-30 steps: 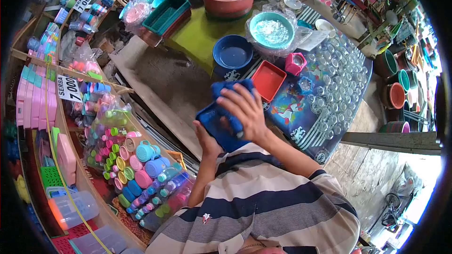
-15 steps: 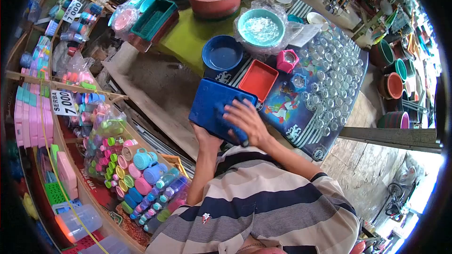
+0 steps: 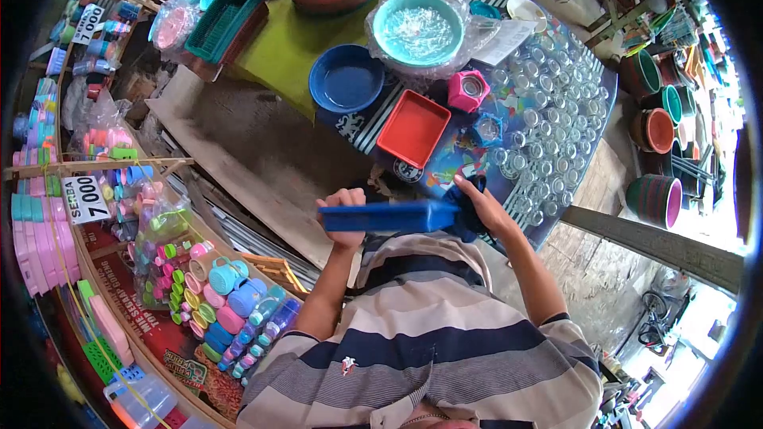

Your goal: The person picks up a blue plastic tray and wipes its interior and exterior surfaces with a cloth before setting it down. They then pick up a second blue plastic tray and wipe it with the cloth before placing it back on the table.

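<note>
A blue plastic tray (image 3: 389, 217) is held up in front of my striped shirt, turned so that it shows nearly edge-on. My left hand (image 3: 343, 218) is closed around its left end. At the right end, my right hand (image 3: 485, 208) grips a dark blue cloth (image 3: 467, 210) bunched against the tray; its fingers are partly hidden. On the table beyond lie a red tray (image 3: 413, 129) and a round blue basin (image 3: 346, 79). A pink hexagonal item (image 3: 467, 90) and a blue one (image 3: 486, 129) sit to their right.
Many glass jars (image 3: 548, 111) cover the right of the patterned table (image 3: 445, 179). A turquoise basin (image 3: 419, 29) in plastic wrap stands behind. Bottles and cups (image 3: 230, 294) fill the shelf at left, beside a price sign (image 3: 85, 199). Pots (image 3: 656, 131) stand at far right.
The blue tray has tipped from its broad face showing to nearly edge-on. My right hand has moved from over its face to its right end, with the cloth. My view has shifted slightly.
</note>
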Demonstrator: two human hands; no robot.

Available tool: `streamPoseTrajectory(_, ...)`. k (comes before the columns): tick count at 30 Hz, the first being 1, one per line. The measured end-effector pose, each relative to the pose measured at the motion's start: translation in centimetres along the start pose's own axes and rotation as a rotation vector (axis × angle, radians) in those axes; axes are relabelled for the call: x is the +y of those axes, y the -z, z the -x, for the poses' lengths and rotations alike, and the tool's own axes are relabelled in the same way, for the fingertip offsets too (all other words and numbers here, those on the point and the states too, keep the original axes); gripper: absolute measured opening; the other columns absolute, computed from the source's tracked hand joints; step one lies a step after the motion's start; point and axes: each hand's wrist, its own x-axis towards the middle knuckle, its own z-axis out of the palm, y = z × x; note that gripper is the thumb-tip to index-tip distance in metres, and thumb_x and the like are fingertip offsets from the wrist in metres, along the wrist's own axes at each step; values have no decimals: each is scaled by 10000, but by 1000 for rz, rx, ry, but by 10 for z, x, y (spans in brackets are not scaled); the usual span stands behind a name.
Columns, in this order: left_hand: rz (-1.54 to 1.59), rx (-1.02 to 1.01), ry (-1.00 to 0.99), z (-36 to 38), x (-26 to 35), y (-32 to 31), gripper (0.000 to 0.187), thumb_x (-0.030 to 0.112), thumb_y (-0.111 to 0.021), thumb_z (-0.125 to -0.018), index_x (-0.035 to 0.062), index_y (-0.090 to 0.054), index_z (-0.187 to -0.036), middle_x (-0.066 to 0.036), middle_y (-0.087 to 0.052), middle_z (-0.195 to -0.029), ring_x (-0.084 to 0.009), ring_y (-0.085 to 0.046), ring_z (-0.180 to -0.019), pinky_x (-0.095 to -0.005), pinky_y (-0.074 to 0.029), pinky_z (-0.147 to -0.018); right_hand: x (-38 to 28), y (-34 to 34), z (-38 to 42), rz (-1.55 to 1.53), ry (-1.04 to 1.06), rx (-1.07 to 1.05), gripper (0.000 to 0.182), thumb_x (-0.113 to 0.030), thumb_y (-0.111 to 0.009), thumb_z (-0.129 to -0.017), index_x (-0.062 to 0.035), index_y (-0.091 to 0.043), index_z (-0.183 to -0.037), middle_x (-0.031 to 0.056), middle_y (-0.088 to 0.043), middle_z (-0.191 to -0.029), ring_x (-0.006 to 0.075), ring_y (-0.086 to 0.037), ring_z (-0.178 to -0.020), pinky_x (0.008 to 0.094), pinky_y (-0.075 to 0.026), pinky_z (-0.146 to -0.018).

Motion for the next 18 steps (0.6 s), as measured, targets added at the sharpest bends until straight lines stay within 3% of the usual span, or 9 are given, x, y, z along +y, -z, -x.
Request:
streamPoseTrajectory(1,-257,30,-11,-16,5,-37,701,695,-301,-1091,138,-373,-671,-11,-366,-651,-182,-333,-641,-382,-256,-598,-2,6,-1,-87,-107,-21,708,-706,-600,-992,-41,-757,-1175,52,-700,-977,151,-618,-854,319,-487,-781)
streamPoseTrajectory(6,-504,-179,-4,-62,-12,-43,791,773,-332,-1043,125,-403,-595,-38,-494,-533,-162,-428,-494,-327,-297,-507,21,47,-34,143,-229,82,833,-793,-612,-929,21,-781,-974,56,-695,-828,195,-639,-762,325,-521,-792)
streamPoseTrajectory(8,-633,-257,12,-80,-15,-42,824,814,-358,-1014,117,-425,-581,-36,-525,-530,-163,-472,-485,-313,-314,-488,25,59,-47,795,-200,324,797,-790,-574,-957,-29,-790,-1047,68,-759,-906,208,-704,-794,353,-549,-811)
streamPoseTrajectory(9,-677,-314,8,-89,-18,-41,815,800,-390,-1009,114,-440,-572,-30,-541,-530,-172,-496,-485,-316,-330,-481,34,66,-57,684,-283,304,802,-767,-627,-937,11,-766,-1072,89,-741,-973,261,-680,-921,367,-534,-901)
streamPoseTrajectory(10,-721,-372,-1,-99,-24,-38,806,786,-421,-1003,112,-455,-563,-23,-557,-530,-180,-520,-484,-318,-345,-473,42,65,-65,681,-285,305,802,-767,-627,-937,11,-766,-1072,89,-741,-973,261,-680,-921,367,-534,-901)
streamPoseTrajectory(12,-749,-414,2,-117,-36,-33,772,745,-469,-996,108,-451,-561,-28,-520,-529,-205,-511,-479,-348,-334,-463,53,55,-72,-89,-194,6,782,-710,-666,-946,7,-702,-1256,98,-716,-1192,233,-656,-1083,376,-510,-979)
streamPoseTrajectory(13,-812,-490,-22,-128,-40,-31,763,729,-470,-1000,104,-439,-563,-36,-494,-529,-215,-499,-469,-354,-321,-458,52,55,-78,-203,-316,-147,765,-614,-718,-951,9,-617,-1383,83,-649,-1333,201,-601,-1184,372,-479,-1030)
streamPoseTrajectory(16,-927,-573,12,-154,-56,-12,722,686,-498,-985,86,-417,-591,-48,-456,-567,-245,-532,-541,-385,-367,-546,34,56,-95,-69,-332,-226,675,-511,-764,-942,4,-633,-1358,73,-661,-1281,175,-604,-1141,362,-481,-1018)
streamPoseTrajectory(18,-1106,-657,30,-177,-78,14,652,663,-518,-951,69,-500,-684,-104,-600,-807,-260,-623,-799,-392,-448,-745,65,49,-123,-123,-226,-145,563,-440,-772,-947,-1,-662,-1283,55,-690,-1172,164,-623,-1046,348,-504,-946)
